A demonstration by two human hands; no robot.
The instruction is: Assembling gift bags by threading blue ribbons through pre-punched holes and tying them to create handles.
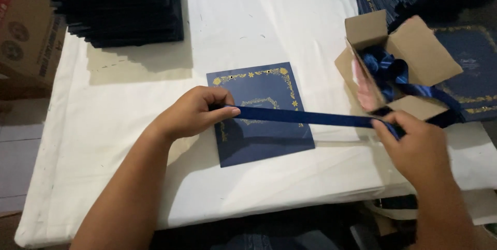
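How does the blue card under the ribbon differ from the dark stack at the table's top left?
The blue card lies single and flat, its gold-patterned face showing; the dark stack is piled high, mostly edges showing. The card sits under the ribbon stretched between both hands; the stack sits untouched. Both are navy.

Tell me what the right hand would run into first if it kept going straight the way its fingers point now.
Most likely the open cardboard box of blue ribbon just beyond it. The right hand points up and slightly left while pinching the blue ribbon, and the box's near flap sits right past the fingertips, though depth is hard to judge.

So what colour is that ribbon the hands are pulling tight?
The ribbon is dark blue, stretched between left hand and right hand; the head view shows it.
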